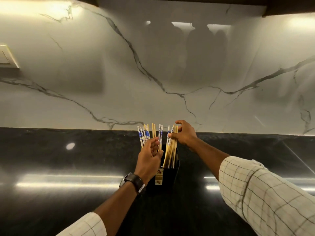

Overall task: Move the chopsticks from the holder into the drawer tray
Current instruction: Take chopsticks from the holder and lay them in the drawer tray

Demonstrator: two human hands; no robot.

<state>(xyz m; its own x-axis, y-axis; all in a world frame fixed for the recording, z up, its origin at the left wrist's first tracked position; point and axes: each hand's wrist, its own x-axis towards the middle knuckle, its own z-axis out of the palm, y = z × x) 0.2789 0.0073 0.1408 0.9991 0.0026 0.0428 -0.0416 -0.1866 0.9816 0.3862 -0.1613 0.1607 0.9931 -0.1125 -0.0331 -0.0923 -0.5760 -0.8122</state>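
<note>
A black holder [172,176] stands on the dark countertop, near its middle. Several chopsticks stick up from it, some plain wood, some white with blue flowers. My left hand [150,159], with a watch on the wrist, is closed around a bunch of chopsticks [144,133] on the holder's left side. My right hand [185,133] pinches the tops of the chopsticks [171,147] leaning on the right side, whose lower ends are inside the holder. No drawer or tray is in view.
The glossy black countertop [68,167] runs left and right of the holder. A white marble backsplash [153,74] rises directly behind it. A wall switch plate [6,57] is at the far left. A dark cabinet underside [187,0] hangs overhead.
</note>
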